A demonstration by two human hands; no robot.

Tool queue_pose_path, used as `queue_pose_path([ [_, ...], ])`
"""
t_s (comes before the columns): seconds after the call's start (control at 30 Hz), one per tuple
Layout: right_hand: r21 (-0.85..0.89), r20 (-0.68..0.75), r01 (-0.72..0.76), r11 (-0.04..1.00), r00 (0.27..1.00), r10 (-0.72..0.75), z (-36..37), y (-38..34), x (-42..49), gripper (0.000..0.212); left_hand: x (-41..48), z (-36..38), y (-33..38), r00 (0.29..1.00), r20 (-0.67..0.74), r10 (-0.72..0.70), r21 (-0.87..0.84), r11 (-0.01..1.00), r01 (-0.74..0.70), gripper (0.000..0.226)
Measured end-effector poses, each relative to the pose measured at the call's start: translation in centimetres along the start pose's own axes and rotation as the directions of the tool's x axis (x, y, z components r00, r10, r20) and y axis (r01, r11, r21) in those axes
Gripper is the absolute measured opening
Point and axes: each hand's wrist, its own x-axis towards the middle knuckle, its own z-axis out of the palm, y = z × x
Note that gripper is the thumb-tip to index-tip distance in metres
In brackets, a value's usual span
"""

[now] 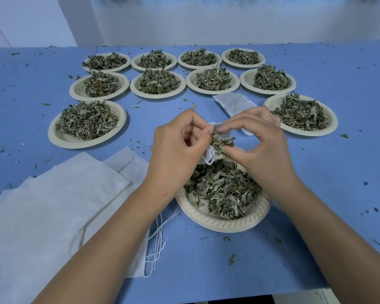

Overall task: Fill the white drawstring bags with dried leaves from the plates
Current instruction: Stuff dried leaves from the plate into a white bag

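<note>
My left hand and my right hand meet above the near plate, which holds a heap of dried leaves. Between the fingertips they hold a small white drawstring bag by its mouth, with a clump of leaves showing in the opening. The left hand pinches the bag's near edge. The right thumb and fingers grip its far edge. The bag hangs just over the back rim of the plate, and my hands hide most of it.
Several cream plates of dried leaves stand in rows across the blue table. A filled white bag lies behind my hands. A stack of flat white bags with loose strings lies at the near left. Leaf crumbs are scattered everywhere.
</note>
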Motion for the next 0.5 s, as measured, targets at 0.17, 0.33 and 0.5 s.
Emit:
queue_pose_path([
  [0.17, 0.032, -0.057, -0.033, 0.999, 0.998, 0.034, -0.84, -0.17, -0.02, 0.026, 0.11, -0.06, -0.09, 1.000, -0.021, -0.019, 0.002, 1.000, 0.019, 0.015],
  [0.33, -0.022, 0.093, 0.045, 0.999, 0.995, -0.043, -0.23, -0.15, 0.13, 0.014, 0.03, 0.00, 0.00, 1.000, 0.000, -0.003, 0.004, 1.000, 0.003, 0.016],
  [0.5, 0.088, 0.069, 0.098, 0.991, 0.992, -0.104, -0.98, -0.39, -0.03, 0.018, 0.30, -0.17, -0.36, 0.997, -0.060, -0.044, -0.008, 0.999, 0.043, 0.013],
])
